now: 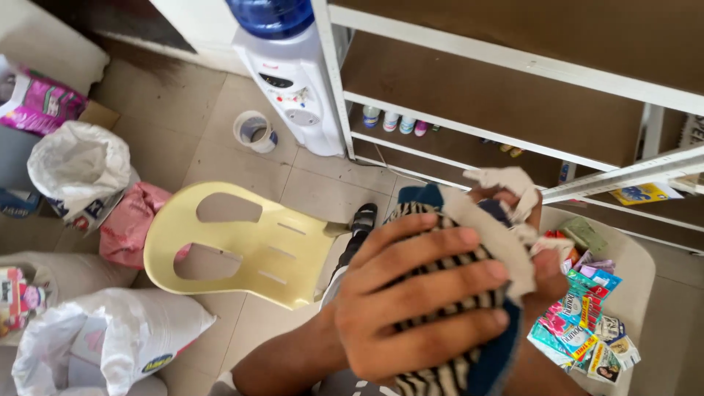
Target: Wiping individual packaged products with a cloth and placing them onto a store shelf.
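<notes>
My left hand (411, 301) is wrapped around a bundle of black-and-white striped cloth (440, 378) with a dark blue part, pressing it from the front. My right hand (546, 275) is mostly hidden behind the bundle and grips a beige rag (506, 183) that drapes over the top of it. Both hands are held close in front of me, above the floor and next to a white shelf frame (623, 176).
A pale yellow plastic chair (242, 246) lies tipped on the tiled floor to the left. A water dispenser (293, 81) with a blue bottle stands behind it, a small cup (254, 130) beside it. White sacks (77, 165) and a pink bag (132, 220) sit left. Colourful sachets (587, 323) fill a tray on the right.
</notes>
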